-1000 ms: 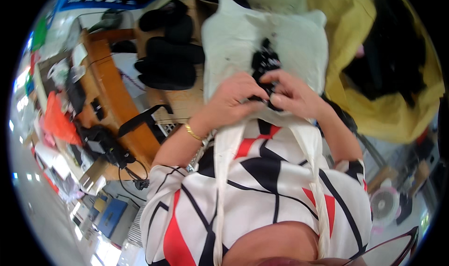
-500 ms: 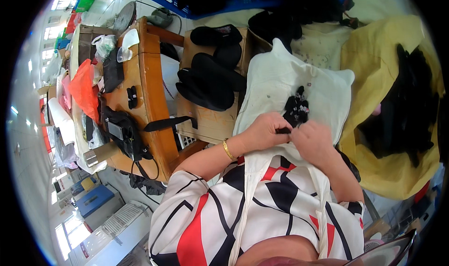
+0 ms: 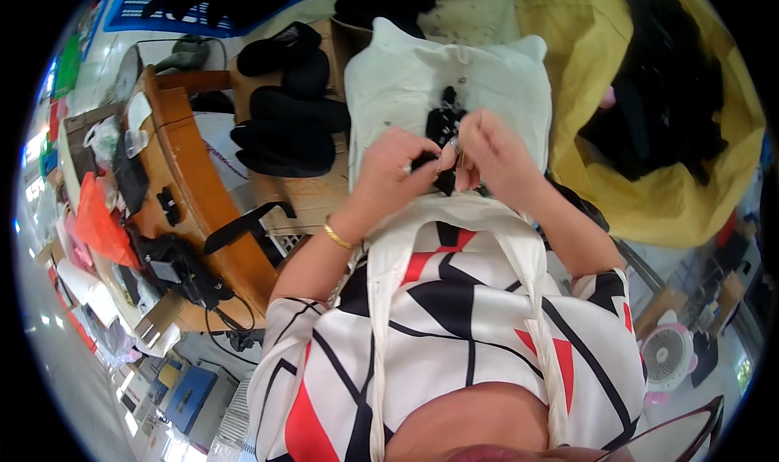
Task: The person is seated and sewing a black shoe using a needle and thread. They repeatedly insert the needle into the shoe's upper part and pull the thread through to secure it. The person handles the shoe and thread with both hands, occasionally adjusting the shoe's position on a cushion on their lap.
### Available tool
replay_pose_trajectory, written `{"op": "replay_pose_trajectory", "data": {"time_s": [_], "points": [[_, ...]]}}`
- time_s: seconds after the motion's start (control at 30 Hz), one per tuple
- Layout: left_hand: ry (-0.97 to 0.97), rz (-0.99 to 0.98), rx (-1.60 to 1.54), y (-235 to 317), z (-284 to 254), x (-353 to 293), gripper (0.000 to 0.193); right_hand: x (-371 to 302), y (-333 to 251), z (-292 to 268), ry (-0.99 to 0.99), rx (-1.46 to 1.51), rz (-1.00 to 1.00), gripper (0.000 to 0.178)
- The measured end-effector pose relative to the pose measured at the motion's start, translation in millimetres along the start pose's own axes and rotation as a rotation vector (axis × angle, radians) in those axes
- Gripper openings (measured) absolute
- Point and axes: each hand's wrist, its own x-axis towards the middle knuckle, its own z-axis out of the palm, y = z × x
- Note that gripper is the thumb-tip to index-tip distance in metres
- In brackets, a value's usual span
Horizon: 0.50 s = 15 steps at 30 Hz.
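Both my hands meet over a white cushion-like cloth [image 3: 381, 76] in front of my body. My left hand [image 3: 393, 170] is closed in a pinch on a small piece of black fabric [image 3: 423, 160]. Close beside it, my right hand [image 3: 499, 149] has its fingers pressed together; a thin line shows by the fingertips, too fine to name. Black pieces with white specks [image 3: 444, 123] lie on the white cloth just beyond the fingers. The near part of the black fabric is partly hidden by my hands.
Several black slippers [image 3: 284, 147] rest on a cardboard box [image 3: 304, 198] to the left, beside a wooden table [image 3: 215, 255] bearing a black bag [image 3: 174, 259]. A yellow sack [image 3: 560, 36] of black pieces stands at the right. A blue crate [image 3: 122, 11] is at the far left; a fan [image 3: 669, 352] is lower right.
The head view has shifted, so the surroundings sit further left and higher, and the fan now shows. My right hand has lifted and turned slightly, while the left keeps its pinch on the black fabric.
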Motion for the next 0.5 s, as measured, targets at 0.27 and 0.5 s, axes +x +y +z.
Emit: {"op": "replay_pose_trajectory", "data": {"time_s": [0.27,0.5], "points": [[-0.051,-0.154,-0.161,-15.8,-7.6,5.8,0.013,13.7,-8.0,-61.6,-0.065,0.677,-0.306,0.011],[-0.147,-0.263,-0.3,-30.2,-19.9,17.1,0.009,30.0,11.4,-22.7,0.009,-0.68,-0.45,0.016]]}}
